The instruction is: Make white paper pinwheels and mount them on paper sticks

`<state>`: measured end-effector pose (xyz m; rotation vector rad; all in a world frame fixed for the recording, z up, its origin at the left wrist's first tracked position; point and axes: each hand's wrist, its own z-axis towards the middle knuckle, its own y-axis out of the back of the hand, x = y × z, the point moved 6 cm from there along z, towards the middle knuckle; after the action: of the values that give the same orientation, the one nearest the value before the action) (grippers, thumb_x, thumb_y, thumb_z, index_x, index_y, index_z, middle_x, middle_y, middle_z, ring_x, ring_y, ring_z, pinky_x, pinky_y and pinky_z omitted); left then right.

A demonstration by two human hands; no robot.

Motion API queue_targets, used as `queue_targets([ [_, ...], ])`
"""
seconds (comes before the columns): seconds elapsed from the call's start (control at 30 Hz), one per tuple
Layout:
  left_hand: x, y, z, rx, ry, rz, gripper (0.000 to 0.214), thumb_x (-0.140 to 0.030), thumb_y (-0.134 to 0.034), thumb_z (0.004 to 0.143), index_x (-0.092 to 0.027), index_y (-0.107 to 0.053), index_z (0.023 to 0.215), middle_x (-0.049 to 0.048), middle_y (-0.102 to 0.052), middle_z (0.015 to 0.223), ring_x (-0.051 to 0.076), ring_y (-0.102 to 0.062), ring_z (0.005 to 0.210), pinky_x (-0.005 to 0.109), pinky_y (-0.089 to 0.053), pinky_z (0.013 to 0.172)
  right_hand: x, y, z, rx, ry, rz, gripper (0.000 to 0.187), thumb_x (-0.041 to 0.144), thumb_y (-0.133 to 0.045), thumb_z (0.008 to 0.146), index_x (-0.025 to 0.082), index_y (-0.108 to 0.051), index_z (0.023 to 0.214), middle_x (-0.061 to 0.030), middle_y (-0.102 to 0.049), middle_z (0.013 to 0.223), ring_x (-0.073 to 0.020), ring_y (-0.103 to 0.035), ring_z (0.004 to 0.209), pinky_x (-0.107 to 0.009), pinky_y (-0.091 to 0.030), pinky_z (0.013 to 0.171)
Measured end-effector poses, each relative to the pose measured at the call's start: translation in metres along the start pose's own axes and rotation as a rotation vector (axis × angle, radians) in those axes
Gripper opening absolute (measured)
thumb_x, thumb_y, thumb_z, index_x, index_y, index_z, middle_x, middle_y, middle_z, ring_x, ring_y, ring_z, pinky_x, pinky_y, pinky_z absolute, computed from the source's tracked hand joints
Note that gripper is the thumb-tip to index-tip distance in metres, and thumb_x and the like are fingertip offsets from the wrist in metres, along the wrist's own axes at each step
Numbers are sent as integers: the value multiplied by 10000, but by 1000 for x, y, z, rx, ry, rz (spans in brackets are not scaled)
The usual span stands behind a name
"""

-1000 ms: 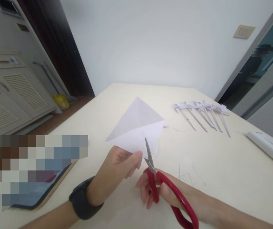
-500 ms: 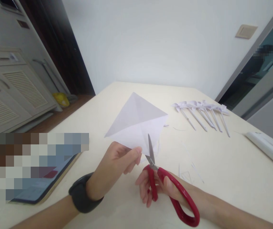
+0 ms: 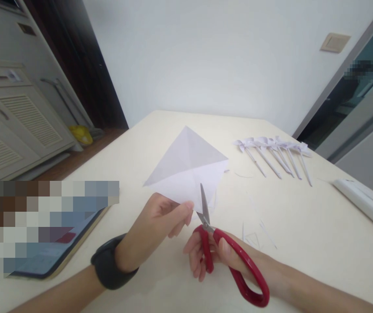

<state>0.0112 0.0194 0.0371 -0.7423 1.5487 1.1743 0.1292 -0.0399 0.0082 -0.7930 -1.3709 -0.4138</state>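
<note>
creased white sheet (image 3: pixel 186 161) was held out over the bench (image 3: pixel 124 161), one corner pointing back at the person; couldn't tell if its far side touched down. left hand (image 3: pixel 169 217): grip clamped on the sheet's near edge, thumb on top, just beside the blades. right hand (image 3: pixel 218 256): grip closed around the red handles of the scissors (image 3: pixel 240 252), blades apart, one above the paper, other apparently under it by the near corner. step looked like a cut inward from there. doing it well called for the left thumb clear of the blade line, paper taut, blades tracking the fold, slow even closing; stopping short of the crossed folds probably kept the sheet whole. paper pinwheels (image 3: pixel 271 143) lay well apart, right side.
</note>
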Motion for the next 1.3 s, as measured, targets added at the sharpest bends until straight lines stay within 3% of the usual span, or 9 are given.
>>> queue_targets([
  [0.23,-1,-2,-2,11,-3,9,386,-320,-457,822,-176,-476,464,-58,-376,375,89,-376,394,229,-303,457,-3,-1,2,-29,18,1,541,550,-249,910,131,-573,1019,-57,-546,785,-125,-511,689,-276,-402,671],
  [0.67,2,-1,-1,6,-7,3,403,-321,-451,829,-182,-443,451,-62,-359,377,87,-370,403,229,-302,460,3,1,2,-36,49,-63,533,510,-233,930,116,-593,932,-45,-541,691,-140,-505,749,-298,-391,724],
  [0.97,4,-4,-1,-2,-1,-72,350,-321,-469,818,-178,-464,498,-73,-352,391,77,-341,386,216,-271,426,-2,2,4,-110,15,-106,530,538,-229,917,114,-546,920,-30,-528,688,-98,-494,579,-270,-387,623],
  [1.3,6,-5,1,15,-14,-86,394,-320,-465,832,-183,-430,465,-73,-327,379,77,-321,383,229,-260,435,1,1,3,-89,16,-138,495,498,-214,939,117,-526,888,-4,-496,618,-84,-465,540,-249,-380,593],
])
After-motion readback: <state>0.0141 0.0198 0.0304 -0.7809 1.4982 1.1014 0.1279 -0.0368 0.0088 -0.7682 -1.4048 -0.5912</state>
